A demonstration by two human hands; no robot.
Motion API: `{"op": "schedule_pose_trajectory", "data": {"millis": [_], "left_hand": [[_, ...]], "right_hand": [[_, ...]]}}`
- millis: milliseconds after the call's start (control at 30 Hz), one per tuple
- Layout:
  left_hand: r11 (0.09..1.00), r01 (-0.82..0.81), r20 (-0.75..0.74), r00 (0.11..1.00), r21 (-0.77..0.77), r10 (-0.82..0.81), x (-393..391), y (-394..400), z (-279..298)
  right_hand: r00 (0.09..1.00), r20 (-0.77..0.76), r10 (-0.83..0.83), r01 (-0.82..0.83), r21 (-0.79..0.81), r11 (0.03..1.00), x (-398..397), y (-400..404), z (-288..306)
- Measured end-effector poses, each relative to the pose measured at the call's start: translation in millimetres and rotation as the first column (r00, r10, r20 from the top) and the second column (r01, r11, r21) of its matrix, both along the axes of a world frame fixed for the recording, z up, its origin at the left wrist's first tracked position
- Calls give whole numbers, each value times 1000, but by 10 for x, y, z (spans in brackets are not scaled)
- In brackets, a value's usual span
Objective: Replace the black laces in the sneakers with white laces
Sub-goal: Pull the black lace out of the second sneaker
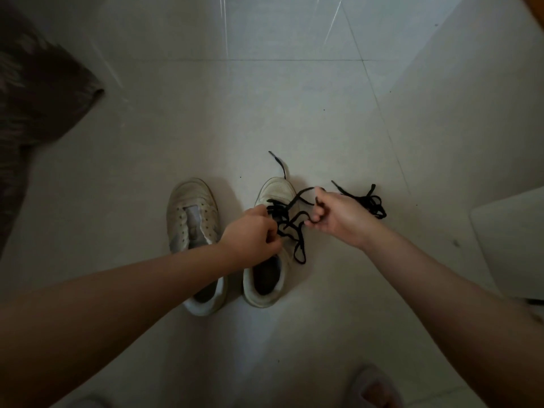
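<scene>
Both hands pinch the black lace over the right sneaker: left hand curled at the eyelets, right hand apparently gripping a loop (light is dim).

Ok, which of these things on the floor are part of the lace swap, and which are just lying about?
Part of the job:
- right sneaker, black lace half out, both hands pulling it
- left sneaker, already unlaced
- removed black lace beside it

Lying about:
- dark cloth, far left
- slippers near edge
- white object, right
</scene>
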State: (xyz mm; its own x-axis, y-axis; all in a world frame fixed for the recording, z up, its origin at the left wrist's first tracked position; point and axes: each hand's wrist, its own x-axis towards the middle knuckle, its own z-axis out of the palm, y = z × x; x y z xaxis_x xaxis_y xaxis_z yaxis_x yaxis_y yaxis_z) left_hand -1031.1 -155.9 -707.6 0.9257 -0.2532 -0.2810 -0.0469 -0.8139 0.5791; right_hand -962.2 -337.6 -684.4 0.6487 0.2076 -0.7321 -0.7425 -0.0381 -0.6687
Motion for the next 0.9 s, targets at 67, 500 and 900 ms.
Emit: {"op": "schedule_pose_trajectory", "data": {"millis": [67, 500, 900], "left_hand": [[1000, 2, -7, 1000, 2, -2, 7, 2, 4], [1000, 21, -29, 999, 16, -21, 41, 8, 19], [1000, 21, 39, 999, 18, -22, -1, 7, -19]], "right_hand": [[902, 177, 393, -292, -420, 859, -35, 46, -44], [641, 396, 658, -170, -762, 625, 102, -88, 75], [914, 8, -407, 385, 304, 871, 218, 40, 233]]}}
